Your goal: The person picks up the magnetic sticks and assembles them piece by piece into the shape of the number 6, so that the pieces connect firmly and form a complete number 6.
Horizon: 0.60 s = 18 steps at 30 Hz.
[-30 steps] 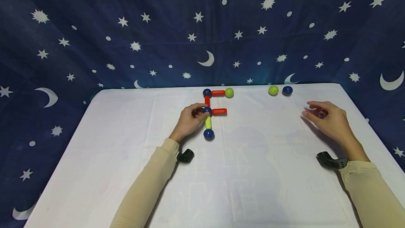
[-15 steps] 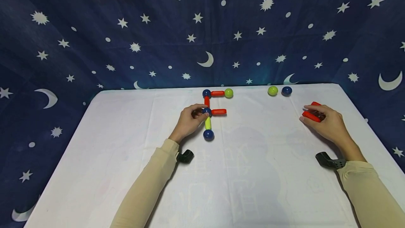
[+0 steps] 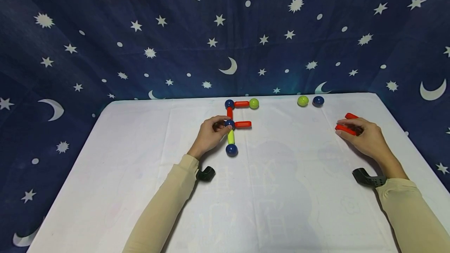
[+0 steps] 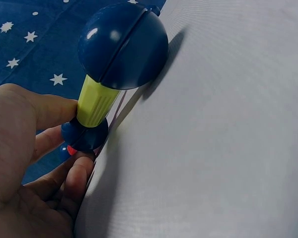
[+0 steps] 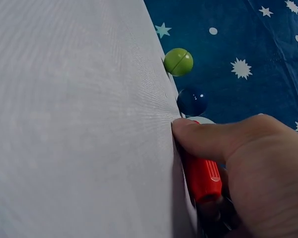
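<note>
Under the right hand (image 3: 365, 139), red rods (image 3: 346, 129) half hidden.

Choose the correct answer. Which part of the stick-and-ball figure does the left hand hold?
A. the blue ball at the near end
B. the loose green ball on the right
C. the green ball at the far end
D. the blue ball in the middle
D: the left hand pinches the middle blue ball of the figure, where the yellow stick and a red stick meet.
</note>
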### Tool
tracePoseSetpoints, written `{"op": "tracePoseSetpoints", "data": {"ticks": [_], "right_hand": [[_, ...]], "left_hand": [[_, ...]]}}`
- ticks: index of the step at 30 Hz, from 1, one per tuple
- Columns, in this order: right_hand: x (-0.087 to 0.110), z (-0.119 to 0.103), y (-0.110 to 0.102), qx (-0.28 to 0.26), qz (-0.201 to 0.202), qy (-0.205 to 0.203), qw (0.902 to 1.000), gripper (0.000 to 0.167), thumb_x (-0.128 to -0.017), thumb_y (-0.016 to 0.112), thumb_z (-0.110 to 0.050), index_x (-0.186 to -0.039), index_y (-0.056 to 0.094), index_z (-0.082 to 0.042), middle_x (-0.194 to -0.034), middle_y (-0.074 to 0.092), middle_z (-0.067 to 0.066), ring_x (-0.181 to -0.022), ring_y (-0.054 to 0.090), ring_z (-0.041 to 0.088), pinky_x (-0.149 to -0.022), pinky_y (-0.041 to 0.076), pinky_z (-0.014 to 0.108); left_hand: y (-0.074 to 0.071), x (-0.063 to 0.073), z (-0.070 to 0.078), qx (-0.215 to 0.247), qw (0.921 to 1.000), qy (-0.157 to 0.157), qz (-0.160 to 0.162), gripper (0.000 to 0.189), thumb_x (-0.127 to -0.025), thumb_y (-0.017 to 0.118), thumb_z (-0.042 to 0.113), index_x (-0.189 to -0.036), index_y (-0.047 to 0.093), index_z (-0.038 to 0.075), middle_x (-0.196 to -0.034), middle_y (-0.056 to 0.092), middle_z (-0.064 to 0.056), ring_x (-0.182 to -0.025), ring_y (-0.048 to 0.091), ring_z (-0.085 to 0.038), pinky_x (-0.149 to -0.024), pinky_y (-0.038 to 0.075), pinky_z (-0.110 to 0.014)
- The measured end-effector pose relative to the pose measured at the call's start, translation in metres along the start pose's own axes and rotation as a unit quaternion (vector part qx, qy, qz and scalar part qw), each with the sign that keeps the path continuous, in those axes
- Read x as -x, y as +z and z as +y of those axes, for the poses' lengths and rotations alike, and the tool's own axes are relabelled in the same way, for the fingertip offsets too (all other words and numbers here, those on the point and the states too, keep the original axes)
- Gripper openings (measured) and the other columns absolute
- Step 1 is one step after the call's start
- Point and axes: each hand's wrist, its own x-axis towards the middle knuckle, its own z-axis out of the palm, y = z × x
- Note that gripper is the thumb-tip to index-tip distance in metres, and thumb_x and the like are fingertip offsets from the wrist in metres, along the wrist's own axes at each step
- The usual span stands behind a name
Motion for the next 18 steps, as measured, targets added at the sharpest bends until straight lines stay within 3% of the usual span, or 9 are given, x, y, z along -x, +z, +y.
{"op": "tracePoseSetpoints", "data": {"ticks": [9,18], "right_hand": [[0.000,-0.002,0.002,0.008,0.009,-0.010,0.9999,0.036,-0.095,0.074,-0.019,-0.122,0.068,0.004,-0.122,0.060,0.029,-0.114,0.052,0.048,-0.082,0.028,0.003],[-0.002,-0.014,0.001,0.018,0.040,-0.042,0.9982,0.032,-0.090,0.079,-0.011,-0.116,0.071,0.005,-0.105,0.063,0.022,-0.093,0.052,0.025,-0.076,0.033,0.003]], "left_hand": [[0.000,0.000,0.000,0.000,1.0000,0.004,0.001,0.031,-0.097,0.070,0.013,-0.127,0.069,0.006,-0.102,0.065,-0.011,-0.085,0.057,-0.020,-0.075,0.048,-0.026],[0.000,0.000,0.001,0.003,1.0000,0.004,0.003,0.031,-0.096,0.071,0.013,-0.126,0.069,0.006,-0.104,0.065,-0.011,-0.085,0.057,-0.020,-0.075,0.048,-0.025]]}}
